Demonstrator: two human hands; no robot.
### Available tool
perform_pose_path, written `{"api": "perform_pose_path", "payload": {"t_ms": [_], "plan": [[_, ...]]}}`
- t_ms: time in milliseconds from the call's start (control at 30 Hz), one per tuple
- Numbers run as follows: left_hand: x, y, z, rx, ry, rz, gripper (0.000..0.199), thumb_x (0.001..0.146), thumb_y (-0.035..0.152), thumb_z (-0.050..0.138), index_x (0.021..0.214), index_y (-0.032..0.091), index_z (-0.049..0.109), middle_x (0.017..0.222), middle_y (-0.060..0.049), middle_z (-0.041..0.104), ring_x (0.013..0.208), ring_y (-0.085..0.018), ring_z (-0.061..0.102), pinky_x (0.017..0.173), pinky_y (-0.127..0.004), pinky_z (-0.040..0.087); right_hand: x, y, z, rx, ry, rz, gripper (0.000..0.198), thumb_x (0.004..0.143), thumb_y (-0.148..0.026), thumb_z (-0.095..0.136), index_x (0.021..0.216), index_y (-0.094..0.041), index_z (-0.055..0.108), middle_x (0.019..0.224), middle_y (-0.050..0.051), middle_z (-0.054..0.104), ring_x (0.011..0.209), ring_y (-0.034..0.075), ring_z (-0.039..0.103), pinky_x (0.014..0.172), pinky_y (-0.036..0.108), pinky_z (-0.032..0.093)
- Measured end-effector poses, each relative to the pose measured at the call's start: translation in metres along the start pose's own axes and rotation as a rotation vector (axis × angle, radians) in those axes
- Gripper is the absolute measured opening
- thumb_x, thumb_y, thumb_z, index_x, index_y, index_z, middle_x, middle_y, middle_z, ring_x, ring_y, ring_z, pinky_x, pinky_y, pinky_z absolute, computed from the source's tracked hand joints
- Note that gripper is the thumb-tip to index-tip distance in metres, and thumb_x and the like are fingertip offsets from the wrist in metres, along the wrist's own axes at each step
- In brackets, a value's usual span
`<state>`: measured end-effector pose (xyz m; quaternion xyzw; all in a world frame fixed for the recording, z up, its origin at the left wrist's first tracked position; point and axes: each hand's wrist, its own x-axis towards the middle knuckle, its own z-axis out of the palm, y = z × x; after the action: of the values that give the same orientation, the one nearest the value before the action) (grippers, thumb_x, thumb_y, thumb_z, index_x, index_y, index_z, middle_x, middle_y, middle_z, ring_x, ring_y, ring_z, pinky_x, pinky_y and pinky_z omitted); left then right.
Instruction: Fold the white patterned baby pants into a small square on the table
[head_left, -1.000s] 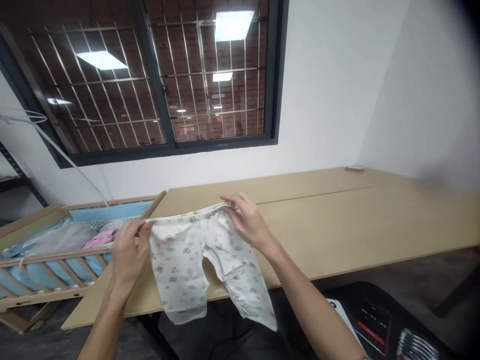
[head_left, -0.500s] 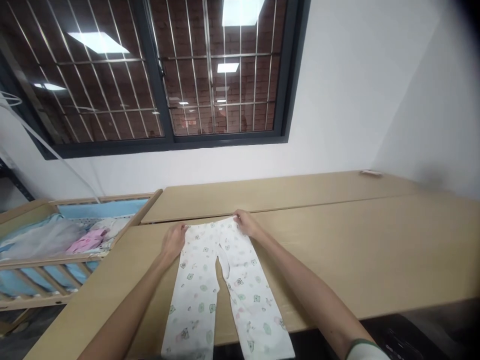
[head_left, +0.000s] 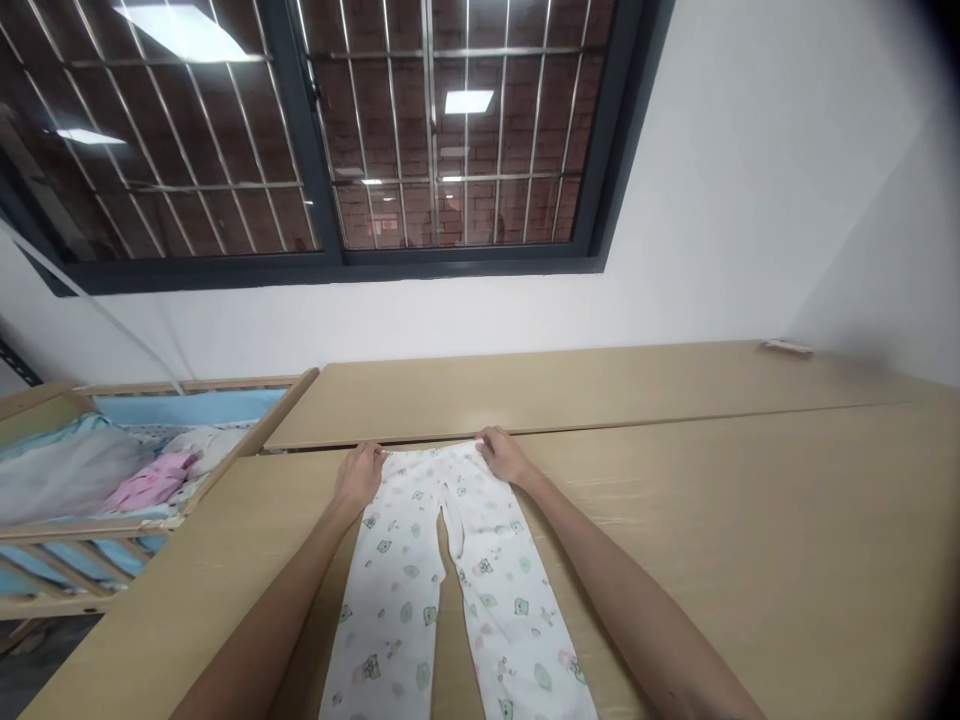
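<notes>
Baby trousers point(head_left: 442, 590), white with small green and pink prints, lie flat on the wooden table point(head_left: 750, 520) in the head view, waistband at the far end, both legs running back toward me. I see my left hand point(head_left: 358, 474) pinching the left corner of the waistband and my right hand point(head_left: 504, 455) closed on the right corner. Well off to the left stands a wooden cot point(head_left: 187, 495) holding pink and blue clothes point(head_left: 150, 480).

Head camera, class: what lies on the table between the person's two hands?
The waistband of the printed baby trousers spans the gap between left hand and right hand, flat on the table.
</notes>
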<state>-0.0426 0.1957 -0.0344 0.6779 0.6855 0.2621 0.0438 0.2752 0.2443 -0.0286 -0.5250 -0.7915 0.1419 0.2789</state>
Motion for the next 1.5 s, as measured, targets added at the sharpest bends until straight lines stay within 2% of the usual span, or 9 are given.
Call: {"api": "perform_pose_path", "payload": {"t_ms": [200, 367, 500, 633, 833, 1033, 1167, 1367, 1500], "plan": [[-0.01, 0.016, -0.021, -0.052, 0.025, 0.023, 0.022, 0.097, 0.028, 0.046, 0.105, 0.016, 0.061, 0.107, -0.013, 0.066, 0.104, -0.027, 0.061, 0.092, -0.037, 0.044, 0.004, 0.002, -0.001, 0.098, 0.003, 0.059, 0.014, 0.09, -0.019, 0.057, 0.1, -0.013, 0.064, 0.09, 0.006, 0.067, 0.083, 0.016, 0.059, 0.077, 0.026, 0.042], [-0.046, 0.078, -0.059, -0.1, 0.049, 0.142, 0.027, 0.098, 0.032, 0.044, 0.116, 0.016, 0.057, 0.118, -0.014, 0.063, 0.115, -0.029, 0.055, 0.1, -0.042, 0.04, 0.003, 0.001, -0.004, 0.19, -0.001, 0.096, 0.014, 0.089, -0.022, 0.058, 0.094, -0.012, 0.066, 0.081, 0.005, 0.068, 0.073, 0.014, 0.059, 0.069, 0.023, 0.042], [-0.121, 0.15, -0.07, -0.193, -0.241, 0.406, 0.021, 0.098, 0.038, 0.047, 0.096, 0.023, 0.061, 0.092, -0.003, 0.068, 0.084, -0.018, 0.063, 0.076, -0.031, 0.046, 0.003, 0.0, -0.006, 0.262, -0.005, 0.118, 0.018, 0.089, -0.026, 0.057, 0.093, -0.012, 0.067, 0.078, 0.005, 0.07, 0.069, 0.014, 0.06, 0.066, 0.023, 0.043], [-0.193, 0.204, -0.054, -0.137, -0.531, 0.594, 0.032, 0.094, 0.05, 0.051, 0.089, 0.021, 0.061, 0.086, -0.004, 0.07, 0.078, -0.022, 0.066, 0.069, -0.034, 0.046, 0.003, -0.001, -0.009, 0.313, -0.009, 0.128, 0.018, 0.086, -0.029, 0.06, 0.088, -0.013, 0.069, 0.08, 0.005, 0.071, 0.072, 0.015, 0.062, 0.067, 0.024, 0.046], [-0.227, 0.24, -0.032, 0.04, -0.611, 0.528, 0.052, 0.09, 0.061, 0.045, 0.095, 0.014, 0.067, 0.089, -0.015, 0.072, 0.08, -0.037, 0.069, 0.072, -0.05, 0.052, 0.002, -0.001, -0.012, 0.364, 0.014, 0.146, 0.015, 0.083, -0.026, 0.064, 0.092, -0.014, 0.068, 0.084, 0.006, 0.071, 0.074, 0.015, 0.063, 0.068, 0.023, 0.047], [-0.229, 0.246, -0.04, 0.032, -0.628, 0.469, 0.032, 0.084, 0.036, 0.048, 0.087, 0.013, 0.07, 0.086, -0.016, 0.073, 0.077, -0.035, 0.07, 0.072, -0.047, 0.052, 0.001, -0.001, -0.008, 0.401, 0.028, 0.174, 0.012, 0.079, -0.019, 0.064, 0.09, -0.015, 0.066, 0.073, 0.0, 0.066, 0.067, 0.013, 0.06, 0.066, 0.022, 0.046], [-0.228, 0.236, -0.043, -0.155, -0.583, 0.345, 0.02, 0.08, 0.028, 0.051, 0.068, 0.018, 0.064, 0.072, -0.006, 0.072, 0.069, -0.024, 0.068, 0.078, -0.038, 0.05, 0.001, -0.006, -0.008, 0.431, 0.05, 0.194, 0.011, 0.077, -0.018, 0.065, 0.088, -0.016, 0.066, 0.07, -0.001, 0.064, 0.066, 0.013, 0.06, 0.067, 0.023, 0.046], [-0.235, 0.197, -0.045, -0.624, -0.449, 0.064, 0.021, 0.083, 0.033, 0.056, 0.069, 0.019, 0.063, 0.06, 0.0, 0.065, 0.055, -0.013, 0.058, 0.051, -0.021, 0.038, 0.006, -0.025, -0.015, 0.462, 0.112, 0.278, 0.014, 0.073, -0.019, 0.07, 0.084, -0.016, 0.062, 0.07, 0.001, 0.065, 0.065, 0.014, 0.062, 0.064, 0.024, 0.047], [-0.258, 0.158, -0.055, -0.697, -0.223, -0.02, 0.034, 0.088, 0.045, 0.054, 0.068, 0.019, 0.064, 0.059, 0.0, 0.062, 0.056, -0.013, 0.058, 0.055, -0.02, 0.044, 0.017, -0.051, -0.011, 0.508, 0.112, 0.352, 0.022, 0.077, -0.025, 0.068, 0.095, -0.016, 0.059, 0.079, 0.003, 0.069, 0.064, 0.014, 0.064, 0.058, 0.022, 0.047]]}}
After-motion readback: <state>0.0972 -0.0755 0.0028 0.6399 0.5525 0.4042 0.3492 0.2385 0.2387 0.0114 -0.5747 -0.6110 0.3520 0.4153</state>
